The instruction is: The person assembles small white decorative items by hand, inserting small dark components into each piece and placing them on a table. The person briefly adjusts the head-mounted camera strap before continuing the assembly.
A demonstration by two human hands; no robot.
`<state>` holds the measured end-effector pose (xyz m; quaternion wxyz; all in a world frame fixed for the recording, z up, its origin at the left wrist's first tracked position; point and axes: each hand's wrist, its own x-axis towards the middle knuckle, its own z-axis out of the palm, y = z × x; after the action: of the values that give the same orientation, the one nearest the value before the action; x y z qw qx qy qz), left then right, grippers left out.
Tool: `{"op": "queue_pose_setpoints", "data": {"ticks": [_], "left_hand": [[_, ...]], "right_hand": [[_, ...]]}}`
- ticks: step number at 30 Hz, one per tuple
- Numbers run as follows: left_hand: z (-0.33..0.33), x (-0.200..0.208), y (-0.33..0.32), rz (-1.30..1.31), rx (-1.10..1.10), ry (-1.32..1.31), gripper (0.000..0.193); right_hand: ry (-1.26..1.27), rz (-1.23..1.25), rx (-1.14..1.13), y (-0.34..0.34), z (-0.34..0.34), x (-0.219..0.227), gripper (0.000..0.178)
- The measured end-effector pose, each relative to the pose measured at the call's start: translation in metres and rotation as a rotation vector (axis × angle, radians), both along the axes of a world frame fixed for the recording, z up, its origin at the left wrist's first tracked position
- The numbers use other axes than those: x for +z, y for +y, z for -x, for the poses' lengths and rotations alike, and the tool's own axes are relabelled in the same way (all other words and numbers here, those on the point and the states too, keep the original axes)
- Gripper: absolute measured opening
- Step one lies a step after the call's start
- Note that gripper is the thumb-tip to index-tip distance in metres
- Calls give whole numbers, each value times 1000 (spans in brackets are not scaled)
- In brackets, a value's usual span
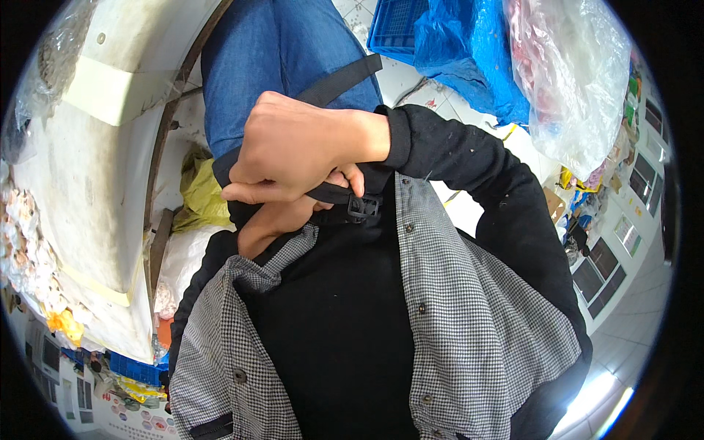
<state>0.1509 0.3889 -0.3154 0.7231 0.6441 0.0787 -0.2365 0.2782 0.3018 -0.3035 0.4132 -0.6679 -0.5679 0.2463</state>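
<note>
Fingers (355,178) of the left hand (275,220), two tips visible, are curled over one black waist strap (331,195) just beside its single plastic buckle (361,208), at the front of the waist. Right hand (293,150) crosses above it, fingers bent under; their grip is hidden and cannot be told.

From the left: one white work surface (92,183), its dark edge running lengthwise; between that edge and the blue jeans (238,73), a narrow gap only, with one yellow bag (202,194) low in it. One loose webbing end (343,81) lies across the jeans, beyond the right hand. Tiled floor (433,97) gives some room right of the knees, bounded by one blue crate (394,29), one blue plastic bag (466,59) and one clear bag (576,81).
</note>
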Motion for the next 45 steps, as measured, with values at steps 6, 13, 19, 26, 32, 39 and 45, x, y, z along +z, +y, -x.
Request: {"op": "queue_pose_setpoints", "data": {"ticks": [6,13,19,26,32,39,45], "left_hand": [[15,-14,-4,108,-36,-46,43],[16,-25,1,582,96,430,44],[11,-14,11,631,414,531,37],[-17,23,18,193,580,346,19],[-34,42,50,-102,279,62,52],[-45,51,45,-768,-65,-692,34],[-19,35,11,-694,-357,-654,33]], "right_hand": [[30,-64,-161,-5,-1,-17,52],[-229,-365,-560,-11,-16,-36,28],[288,182,-538,-105,29,17,32],[604,474,-447,-144,74,20,38],[761,483,-526,-150,80,16,37],[843,411,-524,-153,75,19,50],[860,414,-560,-155,79,21,47]]}}
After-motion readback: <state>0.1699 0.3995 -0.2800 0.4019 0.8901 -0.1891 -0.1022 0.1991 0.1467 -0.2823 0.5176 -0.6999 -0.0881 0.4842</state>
